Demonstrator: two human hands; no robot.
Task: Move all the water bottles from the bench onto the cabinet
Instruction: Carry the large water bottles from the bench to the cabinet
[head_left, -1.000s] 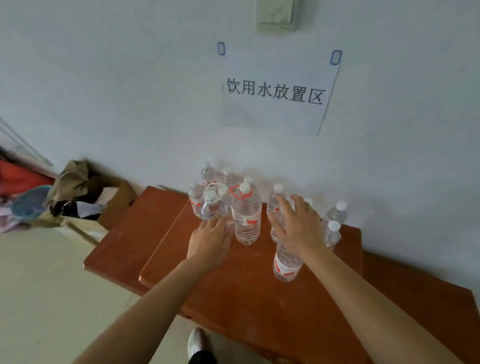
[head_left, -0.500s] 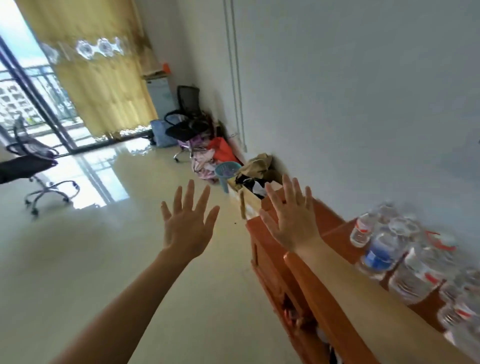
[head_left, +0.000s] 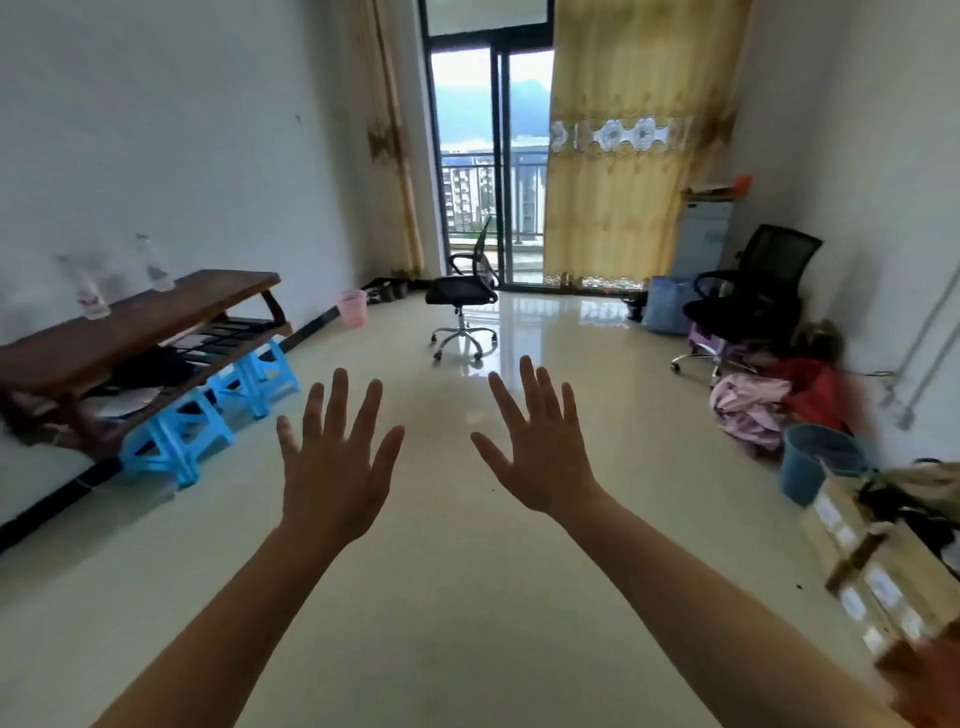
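Observation:
A brown wooden bench stands along the left wall on blue plastic stools. Two clear water bottles stand on its top: one nearer me, another further along. My left hand and my right hand are raised in front of me over the floor, fingers spread and straight, holding nothing. Both hands are well to the right of the bench. The cabinet shows only as a blurred reddish corner at the lower right.
An office chair stands mid-room before the balcony door. A second black chair, clothes, a blue bucket and cardboard boxes line the right wall. A pink bin sits by the left wall.
My view has swung left from the cabinet and its bottles to the room and the bench. Both hands left the bottles and now hover open and empty.

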